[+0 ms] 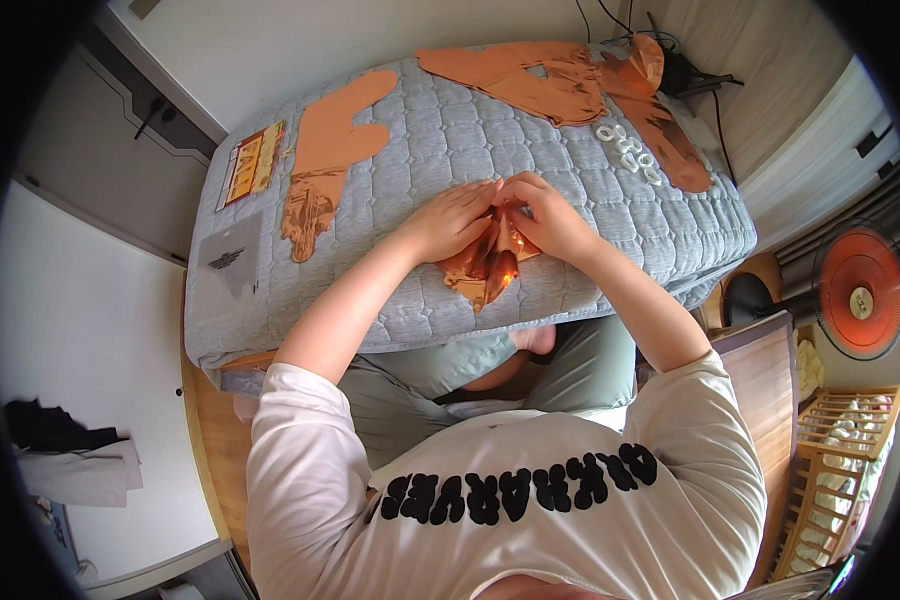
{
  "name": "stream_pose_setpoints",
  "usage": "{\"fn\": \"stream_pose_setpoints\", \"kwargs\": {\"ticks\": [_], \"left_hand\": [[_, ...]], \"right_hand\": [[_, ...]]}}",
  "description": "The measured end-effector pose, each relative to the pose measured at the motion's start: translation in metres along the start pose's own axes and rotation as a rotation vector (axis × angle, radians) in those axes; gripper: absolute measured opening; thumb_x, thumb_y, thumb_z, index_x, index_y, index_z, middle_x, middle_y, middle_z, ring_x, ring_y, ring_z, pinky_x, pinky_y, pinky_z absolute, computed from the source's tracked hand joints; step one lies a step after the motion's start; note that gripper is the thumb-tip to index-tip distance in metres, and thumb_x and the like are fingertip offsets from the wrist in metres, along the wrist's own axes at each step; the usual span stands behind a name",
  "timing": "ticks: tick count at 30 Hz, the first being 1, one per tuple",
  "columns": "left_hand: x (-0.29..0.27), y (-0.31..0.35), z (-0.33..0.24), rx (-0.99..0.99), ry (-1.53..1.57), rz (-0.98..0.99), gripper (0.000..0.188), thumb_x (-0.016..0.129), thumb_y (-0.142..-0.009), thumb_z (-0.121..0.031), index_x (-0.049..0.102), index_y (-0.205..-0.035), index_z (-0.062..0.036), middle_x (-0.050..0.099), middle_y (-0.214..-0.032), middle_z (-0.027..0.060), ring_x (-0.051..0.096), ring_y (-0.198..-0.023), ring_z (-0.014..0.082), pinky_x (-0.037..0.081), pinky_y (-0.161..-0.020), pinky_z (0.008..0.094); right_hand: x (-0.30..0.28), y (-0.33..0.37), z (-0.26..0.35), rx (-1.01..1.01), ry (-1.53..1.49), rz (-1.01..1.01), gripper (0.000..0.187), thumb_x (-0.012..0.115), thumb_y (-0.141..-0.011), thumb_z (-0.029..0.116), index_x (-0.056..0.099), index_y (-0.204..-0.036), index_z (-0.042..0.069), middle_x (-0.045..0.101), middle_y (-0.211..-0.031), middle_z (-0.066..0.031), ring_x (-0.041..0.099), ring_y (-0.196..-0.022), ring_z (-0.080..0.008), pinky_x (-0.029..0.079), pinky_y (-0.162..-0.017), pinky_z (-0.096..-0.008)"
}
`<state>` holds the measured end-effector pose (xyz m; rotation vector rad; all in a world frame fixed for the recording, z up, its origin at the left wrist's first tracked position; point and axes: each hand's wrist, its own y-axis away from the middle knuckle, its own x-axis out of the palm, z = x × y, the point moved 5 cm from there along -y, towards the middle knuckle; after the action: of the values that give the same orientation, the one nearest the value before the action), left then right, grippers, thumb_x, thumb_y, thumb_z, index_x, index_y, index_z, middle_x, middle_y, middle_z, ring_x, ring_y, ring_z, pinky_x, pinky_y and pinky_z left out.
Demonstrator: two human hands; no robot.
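Note:
A crumpled copper-coloured foil balloon (495, 265), flat and without air, lies near the front edge of the quilted grey mattress (420, 300). My left hand (455, 220) is closed on its left upper part, fingers pressed together and pointing toward the right hand. From the other side, my right hand (545, 218) pinches the foil's upper end with bent fingers. Both sets of fingertips meet there, and the exact spot they grip is hidden. The lower part of the foil spreads in shiny folds toward me.
More flat copper foil balloons lie left (335, 145), at the back (530, 80) and right (670, 140). White rings (630, 155) sit near the right one. A colourful packet (250, 165) and a clear sheet (230, 260) lie left. An orange fan (860, 290) stands right.

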<state>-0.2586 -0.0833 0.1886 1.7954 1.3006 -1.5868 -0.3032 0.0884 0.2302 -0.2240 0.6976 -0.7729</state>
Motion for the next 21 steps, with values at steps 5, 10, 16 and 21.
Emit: {"fn": "stream_pose_setpoints", "kwargs": {"ticks": [5, 10, 16, 21], "left_hand": [[0.001, -0.002, 0.000, 0.036, 0.005, -0.033, 0.061, 0.046, -0.105, -0.030, 0.031, -0.159, -0.0059, 0.043, -0.158, 0.0166, 0.041, -0.146, 0.0311, 0.030, -0.122, 0.0438], [0.001, -0.001, 0.001, 0.038, -0.019, -0.048, 0.061, 0.046, -0.105, -0.030, 0.032, -0.158, -0.0054, 0.044, -0.157, 0.0168, 0.043, -0.145, 0.0314, 0.032, -0.121, 0.0442], [-0.001, -0.002, -0.002, 0.034, -0.001, -0.050, 0.060, 0.046, -0.105, -0.029, 0.032, -0.159, -0.0053, 0.044, -0.157, 0.0169, 0.043, -0.145, 0.0312, 0.031, -0.121, 0.0443], [-0.002, 0.001, -0.001, 0.070, -0.026, -0.071, 0.060, 0.047, -0.105, -0.028, 0.033, -0.158, -0.0052, 0.044, -0.157, 0.0166, 0.042, -0.145, 0.0308, 0.032, -0.122, 0.0437]], "right_hand": [[0.001, 0.004, -0.007, -0.004, 0.095, 0.036, 0.022, 0.067, -0.082, -0.006, 0.073, -0.102, 0.001, 0.066, -0.117, -0.0122, 0.066, -0.110, -0.0317, 0.053, -0.096, -0.0364], [-0.001, 0.004, -0.015, 0.077, 0.101, 0.032, 0.023, 0.069, -0.081, -0.004, 0.073, -0.103, 0.002, 0.066, -0.122, -0.0124, 0.066, -0.111, -0.0300, 0.055, -0.094, -0.0368], [0.002, 0.010, -0.011, 0.105, -0.214, -0.025, 0.022, 0.065, -0.083, -0.007, 0.072, -0.102, 0.001, 0.065, -0.123, -0.0142, 0.065, -0.113, -0.0312, 0.054, -0.095, -0.0373], [0.002, 0.011, -0.007, 0.011, 0.032, 0.002, 0.024, 0.064, -0.084, -0.007, 0.074, -0.103, 0.002, 0.068, -0.119, -0.0135, 0.067, -0.111, -0.0304, 0.054, -0.095, -0.0371]]}}
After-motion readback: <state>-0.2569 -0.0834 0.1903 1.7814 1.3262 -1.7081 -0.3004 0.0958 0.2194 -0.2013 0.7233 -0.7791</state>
